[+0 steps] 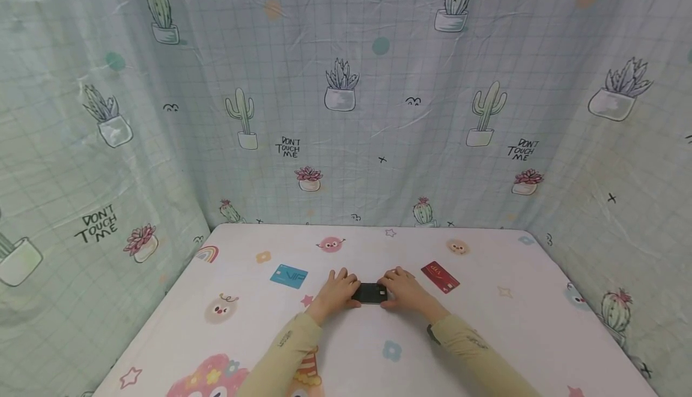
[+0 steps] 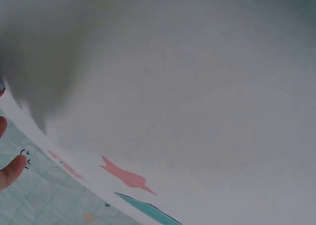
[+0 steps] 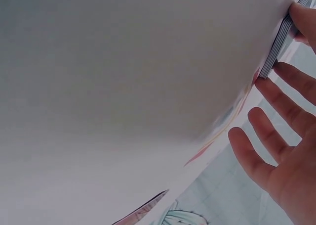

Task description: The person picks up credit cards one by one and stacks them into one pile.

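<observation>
A stack of cards (image 1: 370, 293) with a black top card lies on the table between the two hands. My left hand (image 1: 337, 290) grips its left end, thumb on the near side and fingers on the far side. My right hand (image 1: 402, 289) holds the right end likewise. In the right wrist view the layered edges of the card stack (image 3: 277, 44) show between the thumb and fingers of the right hand (image 3: 291, 151), with other fingers spread apart. The left wrist view catches just fingertips (image 2: 12, 171) and a sliver of the stack at its left edge.
A blue VIP card (image 1: 289, 276) lies on the table beyond the left hand. On the right, past the right hand, is a red VIP card (image 1: 440, 277). The white printed table cover (image 1: 243, 241) meets cactus-print curtains (image 1: 346, 145) at the back and sides.
</observation>
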Demonstrator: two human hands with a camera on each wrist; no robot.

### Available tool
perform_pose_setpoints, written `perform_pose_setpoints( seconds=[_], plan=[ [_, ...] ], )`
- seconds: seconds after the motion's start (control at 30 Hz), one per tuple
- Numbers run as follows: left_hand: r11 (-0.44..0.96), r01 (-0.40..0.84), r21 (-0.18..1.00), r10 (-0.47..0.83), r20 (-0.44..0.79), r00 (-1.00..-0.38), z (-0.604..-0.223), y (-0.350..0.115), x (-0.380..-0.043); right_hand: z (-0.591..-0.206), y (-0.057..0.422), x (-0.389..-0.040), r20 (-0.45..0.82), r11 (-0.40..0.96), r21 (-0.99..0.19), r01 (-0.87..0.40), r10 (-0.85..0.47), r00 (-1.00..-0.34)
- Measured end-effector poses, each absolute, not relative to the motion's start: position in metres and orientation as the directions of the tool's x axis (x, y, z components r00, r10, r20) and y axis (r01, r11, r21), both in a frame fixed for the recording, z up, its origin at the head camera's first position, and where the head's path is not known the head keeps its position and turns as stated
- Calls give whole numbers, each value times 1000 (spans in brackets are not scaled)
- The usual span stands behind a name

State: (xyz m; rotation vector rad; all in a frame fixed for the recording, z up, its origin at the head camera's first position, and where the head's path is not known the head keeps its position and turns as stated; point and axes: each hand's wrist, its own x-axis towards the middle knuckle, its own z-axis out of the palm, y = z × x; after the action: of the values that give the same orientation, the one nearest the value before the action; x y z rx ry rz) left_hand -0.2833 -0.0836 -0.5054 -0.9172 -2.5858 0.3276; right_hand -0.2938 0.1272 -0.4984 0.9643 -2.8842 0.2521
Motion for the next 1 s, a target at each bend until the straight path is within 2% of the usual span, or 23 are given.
perform_pose_setpoints(
  seconds=[0.53, 0.9, 1.0],
  plan=[
    [792, 576, -203, 611, 231, -758, -507, -87, -286, -500, 130, -294, 112, 770, -217, -601, -592, -798],
    [787, 593, -173, 617, 249, -746, -506, -90, -284, -496, 134, -289, 132, 728, -267, -631, -621, -773],
    [790, 590, -166, 613, 236, -754, -504, -91, -283, -495, 133, -288, 110, 747, -263, -611, -606, -788]
  ],
)
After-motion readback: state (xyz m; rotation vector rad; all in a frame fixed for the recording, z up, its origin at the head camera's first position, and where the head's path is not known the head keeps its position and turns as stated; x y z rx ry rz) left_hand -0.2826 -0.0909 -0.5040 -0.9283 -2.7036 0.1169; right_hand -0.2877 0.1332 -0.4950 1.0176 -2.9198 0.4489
